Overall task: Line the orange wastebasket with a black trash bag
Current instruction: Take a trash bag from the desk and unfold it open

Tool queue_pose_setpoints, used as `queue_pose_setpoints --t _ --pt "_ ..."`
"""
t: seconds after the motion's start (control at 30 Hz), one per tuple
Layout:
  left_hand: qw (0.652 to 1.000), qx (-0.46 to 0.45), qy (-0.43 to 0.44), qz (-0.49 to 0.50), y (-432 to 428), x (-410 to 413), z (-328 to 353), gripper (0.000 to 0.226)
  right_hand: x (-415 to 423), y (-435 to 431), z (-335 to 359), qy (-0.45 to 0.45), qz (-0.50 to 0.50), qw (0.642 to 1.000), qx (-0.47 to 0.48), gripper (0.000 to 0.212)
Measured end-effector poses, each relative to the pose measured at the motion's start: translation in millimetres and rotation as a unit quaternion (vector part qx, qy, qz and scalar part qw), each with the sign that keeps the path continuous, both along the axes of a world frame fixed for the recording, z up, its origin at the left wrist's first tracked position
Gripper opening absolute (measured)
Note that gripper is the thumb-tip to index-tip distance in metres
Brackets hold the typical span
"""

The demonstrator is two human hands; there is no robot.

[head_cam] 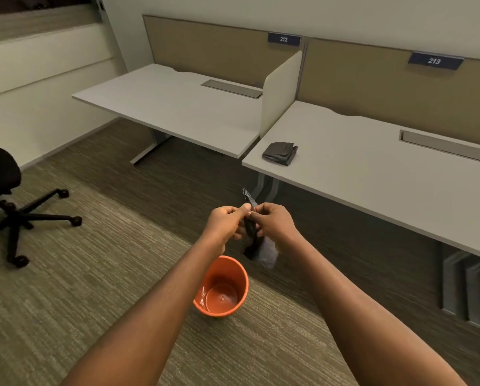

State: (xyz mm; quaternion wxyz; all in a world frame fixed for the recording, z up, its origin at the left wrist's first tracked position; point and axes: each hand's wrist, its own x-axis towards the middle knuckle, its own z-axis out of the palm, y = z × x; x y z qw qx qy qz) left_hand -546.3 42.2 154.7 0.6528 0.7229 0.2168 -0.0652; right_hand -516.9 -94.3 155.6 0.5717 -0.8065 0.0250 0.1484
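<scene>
The orange wastebasket (222,288) stands upright on the carpet below my arms, with nothing inside it. A black trash bag (252,227), still narrow and bunched, hangs between my hands above and just beyond the basket. My left hand (225,221) and my right hand (272,222) both pinch its upper end, fingertips close together; a short tip of the bag sticks up above them. The bag's lower end dangles, blurred, near the floor.
A folded stack of black trash bags (280,153) lies on the near corner of the right desk (372,174). A second desk (172,107) stands to the left behind a divider. A black wheeled office chair (13,201) sits at the far left.
</scene>
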Motion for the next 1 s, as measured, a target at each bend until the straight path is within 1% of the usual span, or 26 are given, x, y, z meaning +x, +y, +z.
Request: queue_pose_setpoints --t 0.13,0.23,0.33,0.43,0.53,0.63,0.7,0.77,0.8,0.83,0.87,0.9,0.93,1.0 --pt "0.999 -0.047 0.02 -0.012 27 -11 7 0.016 -19 32 -2 0.011 -0.002 1.0 0.004 0.021" --pt "0.998 -0.057 0.03 -0.005 48 -16 8 0.02 -28 45 -3 0.038 0.002 0.999 0.009 0.026" --pt "0.997 -0.067 0.033 0.001 64 -20 6 0.019 -36 55 -1 0.063 -0.003 0.997 0.035 0.022" --pt "0.998 -0.05 0.034 0.025 77 -24 4 0.02 -37 58 -5 0.075 -0.04 0.994 0.066 0.019" --pt "0.997 -0.02 0.032 0.065 92 -28 -2 0.022 -35 55 -11 0.07 -0.095 0.99 0.074 0.02" --pt "0.995 0.006 0.047 0.092 105 -31 -9 0.021 -36 48 -13 0.039 -0.133 0.99 0.034 0.018" --pt "0.992 0.026 0.073 0.097 111 -35 -15 0.022 -37 46 -11 0.009 -0.155 0.988 0.007 0.016" --pt "0.99 0.063 0.101 0.072 113 -40 -21 0.02 -38 45 -9 -0.014 -0.159 0.987 -0.01 0.011" --pt "0.987 0.111 0.106 0.051 114 -42 -24 0.017 -38 46 -8 -0.021 -0.154 0.988 -0.013 0.01" --pt "0.978 0.182 0.097 0.033 113 -43 -24 0.013 -38 46 -6 -0.026 -0.142 0.989 -0.016 0.009" --pt "0.965 0.254 0.067 0.023 112 -44 -24 0.014 -38 47 -5 -0.034 -0.125 0.991 -0.02 0.01" --pt "0.952 0.306 0.015 0.02 110 -43 -22 0.021 -38 49 -4 -0.044 -0.103 0.993 -0.028 0.01" --pt "0.941 0.337 -0.045 0.007 107 -42 -17 0.036 -38 50 -3 -0.057 -0.081 0.994 -0.039 0.01" --pt "0.92 0.366 -0.127 -0.057 99 -38 -3 0.067 -39 53 0 -0.09 -0.041 0.993 -0.062 0.01"
